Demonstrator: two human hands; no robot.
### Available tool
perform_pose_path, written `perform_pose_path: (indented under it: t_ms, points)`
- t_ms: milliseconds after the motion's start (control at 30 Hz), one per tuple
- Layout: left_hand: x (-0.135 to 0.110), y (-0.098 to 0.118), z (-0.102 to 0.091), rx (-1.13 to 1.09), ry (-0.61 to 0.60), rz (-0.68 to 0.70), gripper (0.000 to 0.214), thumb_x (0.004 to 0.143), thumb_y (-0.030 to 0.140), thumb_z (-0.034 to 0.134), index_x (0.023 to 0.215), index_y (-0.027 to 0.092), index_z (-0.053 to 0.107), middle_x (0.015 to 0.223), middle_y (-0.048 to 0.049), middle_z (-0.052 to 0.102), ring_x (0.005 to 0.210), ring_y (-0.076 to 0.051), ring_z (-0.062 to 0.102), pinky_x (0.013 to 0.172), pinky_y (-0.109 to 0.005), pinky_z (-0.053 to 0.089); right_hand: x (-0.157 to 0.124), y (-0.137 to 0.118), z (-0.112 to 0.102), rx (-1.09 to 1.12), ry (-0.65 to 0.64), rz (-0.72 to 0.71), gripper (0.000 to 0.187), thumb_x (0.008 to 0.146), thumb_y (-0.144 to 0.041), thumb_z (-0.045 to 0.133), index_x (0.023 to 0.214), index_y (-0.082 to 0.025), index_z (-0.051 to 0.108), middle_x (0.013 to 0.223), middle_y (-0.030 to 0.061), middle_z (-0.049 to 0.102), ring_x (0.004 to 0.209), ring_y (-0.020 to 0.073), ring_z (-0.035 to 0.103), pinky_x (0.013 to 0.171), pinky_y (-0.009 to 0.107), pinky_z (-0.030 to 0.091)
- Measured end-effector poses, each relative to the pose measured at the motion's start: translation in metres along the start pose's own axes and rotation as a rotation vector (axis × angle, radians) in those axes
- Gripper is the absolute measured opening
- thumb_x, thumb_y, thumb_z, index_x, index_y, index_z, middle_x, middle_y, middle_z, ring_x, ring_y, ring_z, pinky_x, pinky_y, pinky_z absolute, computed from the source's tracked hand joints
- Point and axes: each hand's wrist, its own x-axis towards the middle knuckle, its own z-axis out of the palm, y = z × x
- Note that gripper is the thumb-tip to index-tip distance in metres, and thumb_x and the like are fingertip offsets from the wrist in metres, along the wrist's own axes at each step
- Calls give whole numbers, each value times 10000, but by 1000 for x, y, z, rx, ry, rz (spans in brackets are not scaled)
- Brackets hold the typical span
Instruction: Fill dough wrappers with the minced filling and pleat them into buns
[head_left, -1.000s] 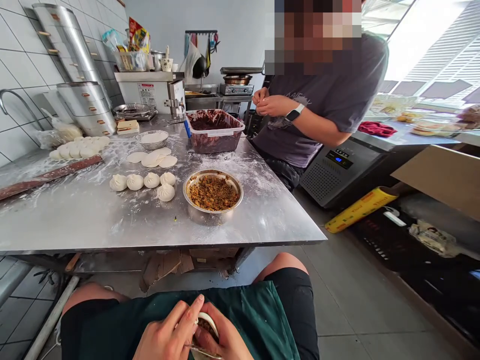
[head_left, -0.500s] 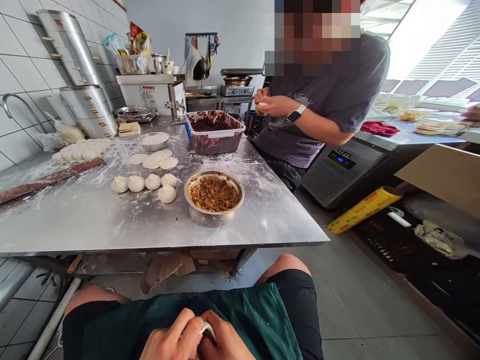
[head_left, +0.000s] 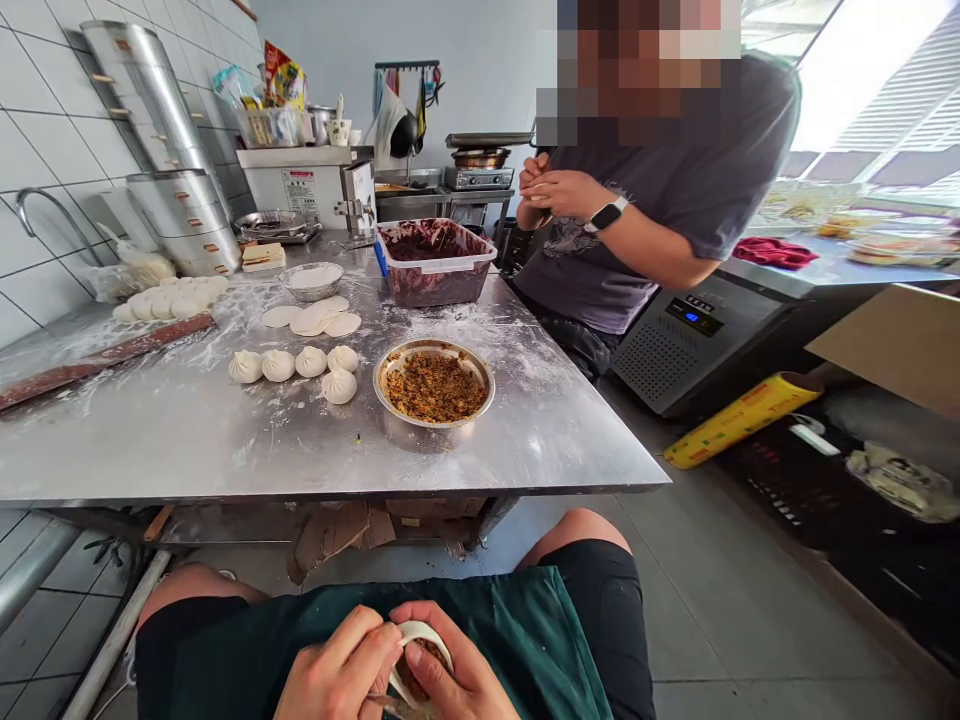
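Note:
Over my lap and green apron, my left hand (head_left: 341, 675) and my right hand (head_left: 457, 670) are closed together around a filled dough wrapper (head_left: 420, 650), brown filling showing in its open top. A thin metal tool lies under my fingers at the frame's bottom. On the steel table (head_left: 187, 430) ahead stand a metal bowl of brown filling (head_left: 434, 384), several pleated buns (head_left: 296, 366) and flat round wrappers (head_left: 315, 318).
A person in a grey shirt (head_left: 652, 190) stands at the table's far right, hands pinching dough. A plastic tub of dark paste (head_left: 435, 260), a flour bowl (head_left: 310, 279), dough pieces (head_left: 169, 300), a long rolling pin (head_left: 105, 355), stacked steamers (head_left: 180, 215). A yellow roll (head_left: 739, 418) lies on the floor.
My hands have shifted slightly right and up with the wrapper, and its open top with filling shows again. The other person's hands have risen toward the chest.

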Motion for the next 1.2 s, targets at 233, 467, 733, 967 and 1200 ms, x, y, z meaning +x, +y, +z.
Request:
perform_pose_path:
  t_ms: [233,467,733,967,1200]
  points:
    - [4,-1,0,155,-105,128,443,820,15,411,1180,210,580,939,-24,678,567,-90,652,503,-162,508,7,5,-3,-342,83,-61,381,931,-574,561,1064,-218,592,962,42,637,892,201,545,844,342,450]
    - [5,1,6,233,-83,167,434,844,38,415,1221,198,560,930,-18,684,504,-105,627,441,-213,482,6,11,-4,-472,135,-71,252,920,-445,562,992,-208,609,922,43,650,849,202,557,807,332,472]
    - [1,-3,8,267,-112,195,383,951,102,403,1285,168,579,938,-26,691,514,-93,645,430,-206,477,3,-2,-7,-519,125,-14,223,842,-353,649,1018,-217,664,962,65,691,903,245,608,836,348,494]
    - [7,-8,-4,198,-67,106,321,1028,197,379,1264,199,597,989,-35,712,644,-100,721,512,-167,540,-7,-38,0,-203,-1,-20,466,914,-618,564,1193,-254,647,1050,61,660,953,239,603,895,373,499]
    - [4,-3,10,161,-17,37,260,966,105,378,998,234,601,800,-2,652,602,-99,693,457,-143,486,3,-8,0,-143,25,-18,442,939,-634,523,1126,-239,588,922,22,621,860,196,571,821,345,463]
